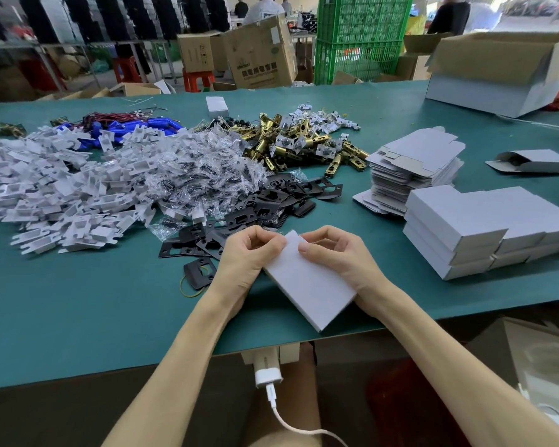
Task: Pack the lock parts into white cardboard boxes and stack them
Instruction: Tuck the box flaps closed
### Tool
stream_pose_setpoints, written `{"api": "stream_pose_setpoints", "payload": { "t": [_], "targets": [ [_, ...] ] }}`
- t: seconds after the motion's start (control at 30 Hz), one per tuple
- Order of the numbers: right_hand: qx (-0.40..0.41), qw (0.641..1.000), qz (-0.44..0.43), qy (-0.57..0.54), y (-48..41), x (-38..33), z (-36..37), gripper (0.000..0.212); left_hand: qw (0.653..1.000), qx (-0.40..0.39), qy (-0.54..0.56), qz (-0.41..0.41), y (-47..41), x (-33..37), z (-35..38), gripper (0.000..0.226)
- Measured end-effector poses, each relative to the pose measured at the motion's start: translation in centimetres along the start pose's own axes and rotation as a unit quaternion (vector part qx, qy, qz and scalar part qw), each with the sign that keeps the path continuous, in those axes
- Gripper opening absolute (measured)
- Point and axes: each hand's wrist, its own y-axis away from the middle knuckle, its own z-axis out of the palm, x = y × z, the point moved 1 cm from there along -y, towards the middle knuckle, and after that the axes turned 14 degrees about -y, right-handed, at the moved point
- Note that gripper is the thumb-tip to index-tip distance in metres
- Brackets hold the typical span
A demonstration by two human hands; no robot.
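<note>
near the front edge of the table point(78, 301), your left hand point(249, 256) and right hand point(333, 253) each pinch the far end of a white box point(307, 285); open room lies left, stacked boxes point(459, 233) right.

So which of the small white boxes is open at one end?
The lone box at the far right: its left end flap lies open. The stacked boxes are closed, and the held box hides its far end.
</note>
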Motion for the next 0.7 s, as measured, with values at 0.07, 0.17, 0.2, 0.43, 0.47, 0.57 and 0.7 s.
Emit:
{"api": "stream_pose_setpoints", "payload": {
  "t": [0.07, 0.17, 0.2, 0.43, 0.47, 0.57, 0.7],
  "targets": [
    [0.003, 1.0, -0.001, -0.001, 0.01, 0.0, 0.05, 0.023, 1.0, 0.0, -0.002, 0.003, -0.03, -0.06, -0.03, 0.018],
    [0.005, 1.0, -0.001, -0.004, 0.06, -0.05, 0.03, 0.024, 1.0, 0.001, -0.006, 0.006, -0.07, -0.1, -0.02, 0.018],
    [0.007, 1.0, -0.001, -0.004, 0.04, -0.05, 0.04, 0.025, 1.0, 0.003, -0.01, 0.009, -0.06, -0.11, -0.01, 0.017],
    [0.012, 1.0, -0.005, 0.0, -0.05, 0.04, 0.18, 0.023, 1.0, 0.009, -0.024, 0.014, 0.21, -0.13, 0.14, 0.02],
    [0.01, 1.0, -0.005, 0.002, -0.05, 0.04, 0.17, 0.023, 1.0, 0.013, -0.024, 0.012, 0.24, -0.14, 0.17, 0.021],
    [0.008, 1.0, -0.006, 0.003, -0.08, 0.09, 0.18, 0.019, 1.0, 0.018, -0.024, 0.009, 0.31, -0.13, 0.23, 0.024],
    [0.009, 1.0, -0.007, 0.005, -0.07, 0.09, 0.16, 0.026, 1.0, 0.016, -0.023, 0.009, 0.39, -0.16, 0.19, 0.031]
  ]
}}
